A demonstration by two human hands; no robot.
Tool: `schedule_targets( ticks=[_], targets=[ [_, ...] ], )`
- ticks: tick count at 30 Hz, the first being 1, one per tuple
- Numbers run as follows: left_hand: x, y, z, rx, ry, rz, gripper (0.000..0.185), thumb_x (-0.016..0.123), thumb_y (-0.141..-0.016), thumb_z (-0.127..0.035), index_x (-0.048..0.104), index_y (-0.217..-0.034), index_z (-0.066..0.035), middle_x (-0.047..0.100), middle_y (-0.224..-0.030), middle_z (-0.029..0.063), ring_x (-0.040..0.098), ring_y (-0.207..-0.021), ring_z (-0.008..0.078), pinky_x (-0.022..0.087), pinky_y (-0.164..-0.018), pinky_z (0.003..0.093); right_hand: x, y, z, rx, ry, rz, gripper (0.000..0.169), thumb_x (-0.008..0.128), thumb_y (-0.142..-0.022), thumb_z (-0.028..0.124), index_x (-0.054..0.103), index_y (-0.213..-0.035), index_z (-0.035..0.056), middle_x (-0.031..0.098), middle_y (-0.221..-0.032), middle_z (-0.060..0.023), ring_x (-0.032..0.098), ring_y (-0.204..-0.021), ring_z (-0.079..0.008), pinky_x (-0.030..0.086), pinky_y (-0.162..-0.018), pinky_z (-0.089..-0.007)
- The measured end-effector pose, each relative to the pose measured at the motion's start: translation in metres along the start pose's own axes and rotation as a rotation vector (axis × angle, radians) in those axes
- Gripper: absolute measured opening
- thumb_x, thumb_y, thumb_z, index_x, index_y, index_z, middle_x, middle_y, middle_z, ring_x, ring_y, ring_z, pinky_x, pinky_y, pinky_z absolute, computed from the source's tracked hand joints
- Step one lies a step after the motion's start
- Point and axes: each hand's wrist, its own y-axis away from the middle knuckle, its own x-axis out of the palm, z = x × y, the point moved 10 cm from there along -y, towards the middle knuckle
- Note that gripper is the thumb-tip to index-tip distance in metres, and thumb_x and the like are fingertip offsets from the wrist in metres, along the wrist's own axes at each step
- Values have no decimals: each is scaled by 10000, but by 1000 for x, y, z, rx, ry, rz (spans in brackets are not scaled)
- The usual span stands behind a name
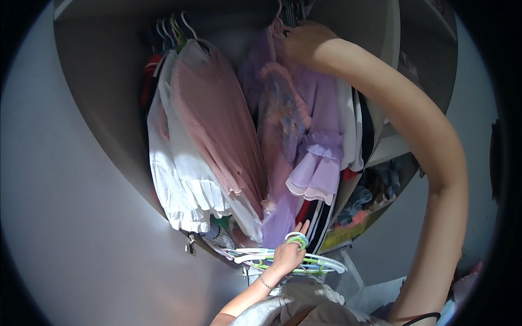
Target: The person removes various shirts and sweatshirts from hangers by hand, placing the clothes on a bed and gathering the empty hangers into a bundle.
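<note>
My left hand [288, 257], with a chain bracelet at the wrist, grips a bunch of several plastic hangers [332, 262] in white, green and blue. Their hooks are gathered at its fingers, and no clothes hang on them. High up in the wardrobe, my right hand [308, 40] is at the neck of a pink hanger [272, 45], its fingers partly shadowed and blurred. From that hanger hangs a sheer pink dress [281, 110] with floral trim. Right beside it is a lilac garment [320, 163] with ruffled edges.
To the left hang a dusty-pink garment [216, 118] and white garments [167, 171]. Wardrobe doors [94, 228] stand swung out, one bearing a metal lock [190, 244]. Folded clothes [355, 208] fill a lower compartment at right, beside a partition [391, 49].
</note>
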Motion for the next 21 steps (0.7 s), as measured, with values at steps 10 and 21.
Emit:
schedule_targets(
  ticks=[10, 21],
  targets=[
    [5, 29, 74, -357, 3, -164, 719, 582, -815, -157, 258, -1454, -96, 457, -1333, 239, 478, -1202, 372, 388, -998, 364, 156, 8, 195, 1, -849, 450, 226, 544, -750, 61, 678, -891, -54, 665, -904, -224, 657, -872, -330, 525, -742, -398],
    [-52, 51, 123, -426, -34, -433, 276, 592, -730, 9, 633, -1003, -2, 641, -1027, 144, 592, -995, 282, 432, -889, 345, 432, 166, 365, 359, -1270, 573, 283, 574, -804, 256, 694, -841, 3, 650, -943, -230, 634, -881, -384, 495, -783, -470]
  ],
)
